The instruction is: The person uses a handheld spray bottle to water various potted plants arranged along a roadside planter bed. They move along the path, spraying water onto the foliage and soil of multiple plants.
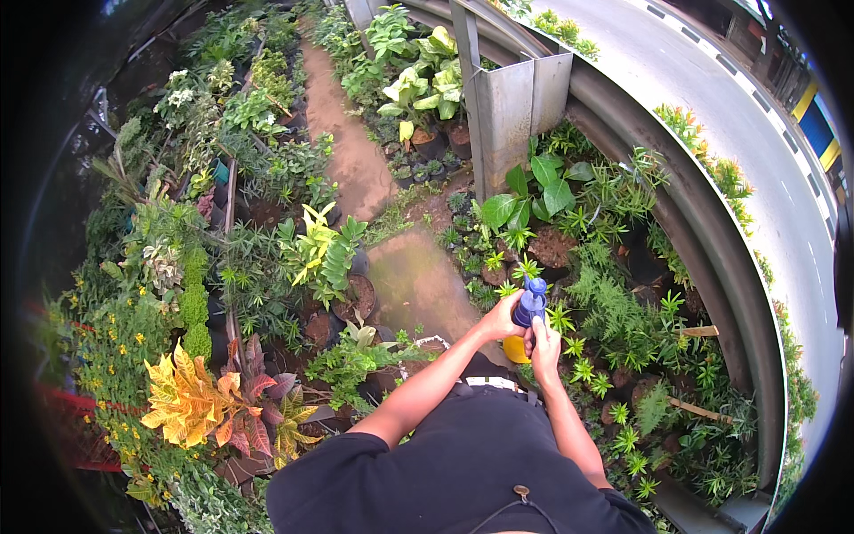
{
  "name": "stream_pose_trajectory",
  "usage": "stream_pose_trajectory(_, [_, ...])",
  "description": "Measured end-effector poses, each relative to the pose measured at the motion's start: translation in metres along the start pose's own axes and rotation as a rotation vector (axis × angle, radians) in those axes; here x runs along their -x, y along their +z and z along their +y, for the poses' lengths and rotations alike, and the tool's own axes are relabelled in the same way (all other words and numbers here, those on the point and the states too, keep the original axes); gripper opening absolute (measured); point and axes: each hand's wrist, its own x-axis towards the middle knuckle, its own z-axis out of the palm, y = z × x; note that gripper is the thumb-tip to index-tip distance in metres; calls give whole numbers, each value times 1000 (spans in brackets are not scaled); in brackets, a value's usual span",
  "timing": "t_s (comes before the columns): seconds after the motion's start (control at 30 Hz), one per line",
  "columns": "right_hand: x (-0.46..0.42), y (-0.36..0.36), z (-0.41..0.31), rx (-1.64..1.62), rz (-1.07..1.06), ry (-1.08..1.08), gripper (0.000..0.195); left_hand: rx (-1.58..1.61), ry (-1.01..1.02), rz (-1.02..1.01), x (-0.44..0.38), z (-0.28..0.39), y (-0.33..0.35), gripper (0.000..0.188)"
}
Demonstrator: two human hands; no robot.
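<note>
Out in front of my torso I hold a hand pump sprayer with a blue plastic head [532, 304]. My left hand [502, 316] wraps the head from the left. My right hand [546, 344] grips it on the near side, its thumb raised along the blue part. Below my hands shows a rounded yellow part [515, 348], which looks like the sprayer's tank; my hands hide where it joins. The nozzle end points away from me, over small bright-green potted seedlings [527, 267]. A broad-leaved green plant [534, 190] grows just beyond.
A steel guardrail [720, 233] curves along the right, with its post [504, 120] ahead and a road [754, 140] behind. A dirt path [340, 127] leads away to a paved slab [420, 274]. Dense potted plants fill the left, including a yellow-orange croton [187, 400].
</note>
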Motion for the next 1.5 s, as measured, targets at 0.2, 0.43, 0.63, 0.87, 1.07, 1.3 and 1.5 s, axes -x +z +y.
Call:
stream_pose_trajectory(0.2, [-23,26,-5,25,33,-33,50,37,-33,-52,-19,1,-31,80])
stream_pose_trajectory(0.43, [-35,44,-2,26,91,-31,50,-82,-17,-116,-29,-3,-57,82])
stream_pose_trajectory(0.63, [-38,48,3,31,66,-18,50,-34,-34,-123,-29,-14,-62,83])
stream_pose_trajectory(0.87, [-38,50,-1,56,46,27,49,21,-77,-80,-22,-16,-61,80])
stream_pose_trajectory(1.07, [-27,41,-8,68,39,44,49,23,-104,-80,-15,-1,-48,79])
stream_pose_trajectory(1.3, [-18,27,-18,25,18,7,47,12,0,5,-13,11,-25,78])
stream_pose_trajectory(1.5, [-16,13,-6,69,-21,-94,47,-5,73,124,-6,5,-7,80])
